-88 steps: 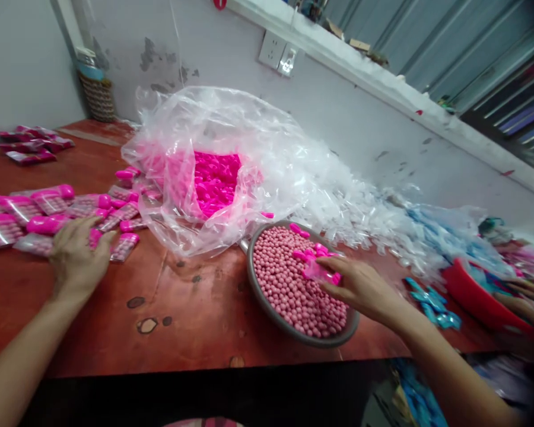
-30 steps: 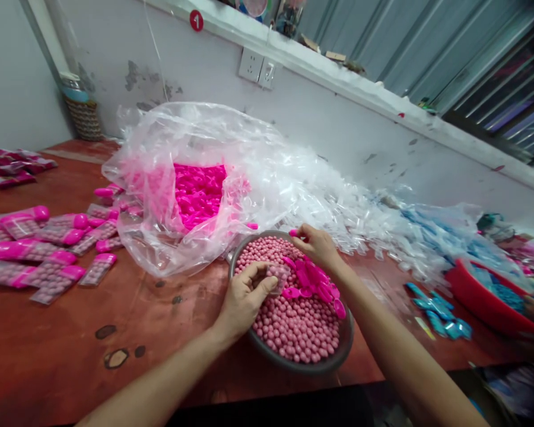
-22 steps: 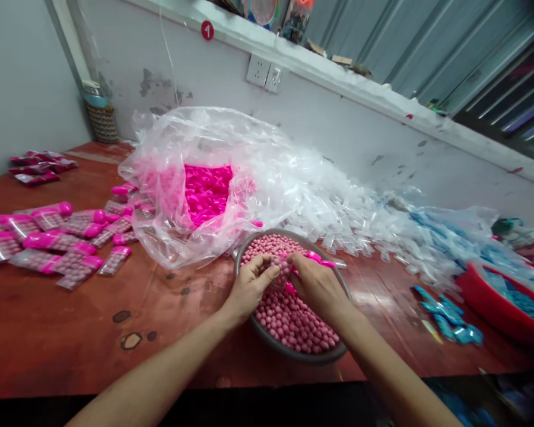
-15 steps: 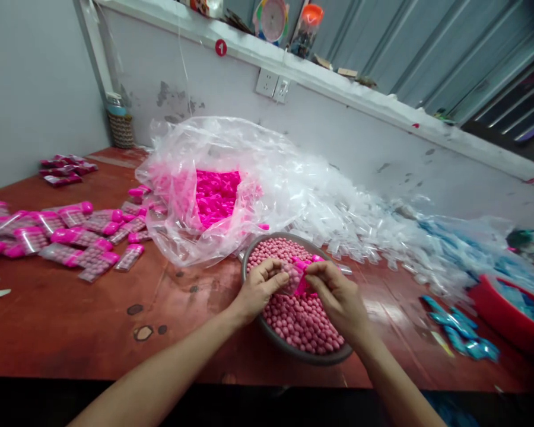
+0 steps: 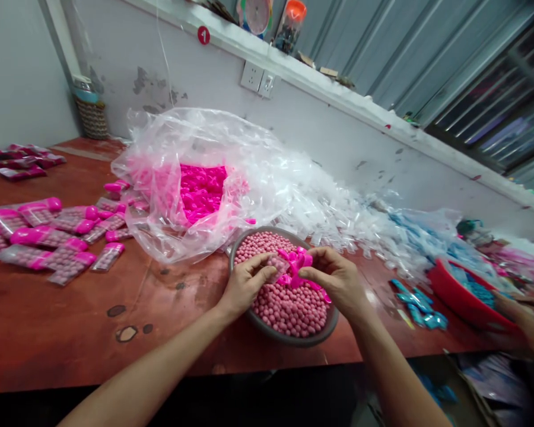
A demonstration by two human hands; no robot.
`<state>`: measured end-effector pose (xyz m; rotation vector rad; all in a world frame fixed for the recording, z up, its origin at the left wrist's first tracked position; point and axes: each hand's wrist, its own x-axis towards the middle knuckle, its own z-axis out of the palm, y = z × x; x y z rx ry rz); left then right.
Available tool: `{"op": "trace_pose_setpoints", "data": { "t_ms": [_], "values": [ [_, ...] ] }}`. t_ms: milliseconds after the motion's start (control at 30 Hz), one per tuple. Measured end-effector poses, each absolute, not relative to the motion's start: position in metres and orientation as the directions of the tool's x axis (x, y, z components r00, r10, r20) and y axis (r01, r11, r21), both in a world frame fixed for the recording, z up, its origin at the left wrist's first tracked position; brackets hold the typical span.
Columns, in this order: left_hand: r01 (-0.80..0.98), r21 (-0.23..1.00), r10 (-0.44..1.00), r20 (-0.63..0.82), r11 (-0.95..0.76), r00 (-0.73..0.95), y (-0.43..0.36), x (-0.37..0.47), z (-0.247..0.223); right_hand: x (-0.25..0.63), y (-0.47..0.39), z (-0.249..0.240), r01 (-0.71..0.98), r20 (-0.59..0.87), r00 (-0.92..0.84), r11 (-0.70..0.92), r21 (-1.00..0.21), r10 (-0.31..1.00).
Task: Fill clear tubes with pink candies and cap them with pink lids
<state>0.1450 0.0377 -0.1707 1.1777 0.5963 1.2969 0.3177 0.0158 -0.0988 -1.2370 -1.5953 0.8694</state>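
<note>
Over a dark round bowl (image 5: 289,339) of pink beads (image 5: 289,311), my left hand (image 5: 249,281) pinches a small clear case (image 5: 277,268) filled with beads. My right hand (image 5: 338,279) is closed on a bright pink cap (image 5: 303,258) at the right of the case. More pink caps (image 5: 293,279) lie on the beads beneath my fingers. Whether the cap touches the case is too small to tell. Behind the bowl, an open plastic bag (image 5: 160,240) holds many pink caps.
Filled pink-capped cases (image 5: 73,267) lie at the left. Clear empty cases (image 5: 329,219) are heaped behind the bowl. On the right, blue packets (image 5: 420,305) lie near a red basin (image 5: 454,296), with another person's hand (image 5: 523,320) at it.
The view has swung to the right, bringing another person's hands in at the right edge. My right fingers have moved slightly apart from my left, and more pink caps show between them.
</note>
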Motion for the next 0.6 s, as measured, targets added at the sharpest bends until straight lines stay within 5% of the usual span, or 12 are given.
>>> {"op": "trace_pose_setpoints", "data": {
  "t_ms": [100,233,467,600],
  "values": [
    [-0.209,0.911,0.899,0.393,-0.354,0.191,0.034,0.146,-0.172,0.317,0.013,-0.086,0.598,0.344,-0.23,0.411,-0.688,0.91],
    [-0.126,0.873,0.845,0.487,-0.471,0.222,0.03,0.147,-0.173,0.312,0.018,-0.077,0.768,0.254,-0.479,0.541,-0.342,0.84],
    [-0.026,0.815,0.797,0.572,-0.579,0.191,0.025,0.147,-0.179,0.293,0.01,-0.067,0.82,0.092,-0.568,0.553,0.148,0.818],
    [-0.019,0.755,0.729,0.639,-0.655,0.246,0.023,0.146,-0.18,0.288,0.003,-0.061,0.763,0.04,-0.622,0.594,0.254,0.782]
  ]
}}
